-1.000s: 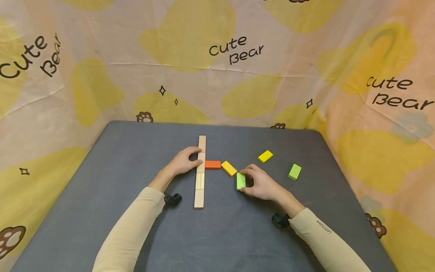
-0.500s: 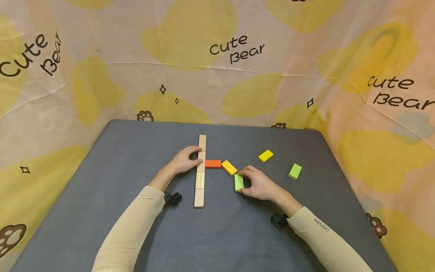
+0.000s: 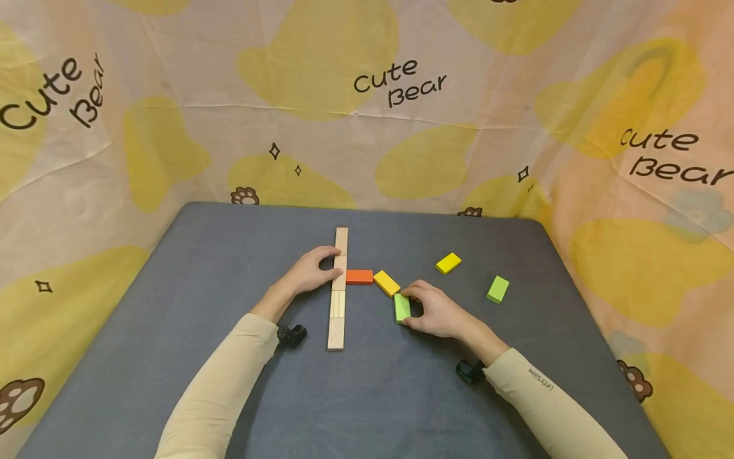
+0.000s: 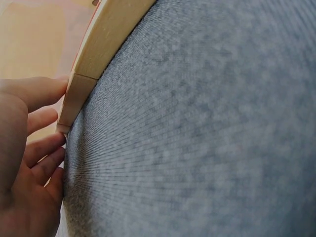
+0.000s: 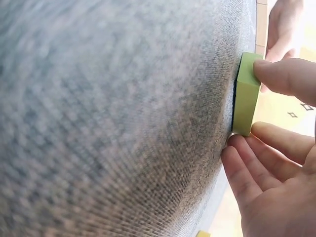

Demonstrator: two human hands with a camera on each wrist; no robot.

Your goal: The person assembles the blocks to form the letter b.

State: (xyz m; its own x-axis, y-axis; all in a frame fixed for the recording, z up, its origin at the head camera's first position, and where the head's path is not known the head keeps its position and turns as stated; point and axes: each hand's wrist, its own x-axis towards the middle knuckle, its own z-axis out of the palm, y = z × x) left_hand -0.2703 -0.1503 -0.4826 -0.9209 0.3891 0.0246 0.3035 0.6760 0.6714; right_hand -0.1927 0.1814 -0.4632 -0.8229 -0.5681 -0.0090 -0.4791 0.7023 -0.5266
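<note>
My right hand [image 3: 438, 309] pinches a light green wooden block [image 3: 402, 308] lengthwise, thumb at the near end and index finger at the far end. That block lies flat, its far end right by the near corner of an orange-yellow block [image 3: 387, 284]. An orange-red block [image 3: 359, 277] runs from the yellow one to a straight row of plain wooden blocks [image 3: 338, 305]. My left hand [image 3: 309, 271] rests its thumb and index fingertips on this row, beside the red block. In the left wrist view the thumb [image 4: 42, 91] touches the plain wood, other fingers loosely extended.
A yellow block [image 3: 448, 263] and another light green block [image 3: 497, 289] lie loose to the right on the grey table [image 3: 373, 408]. Behind and at both sides hangs a printed cloth [image 3: 321, 64].
My right hand has slid the light green block a little to the left, under the yellow block's near corner. The left hand has stayed in place on the wooden row.
</note>
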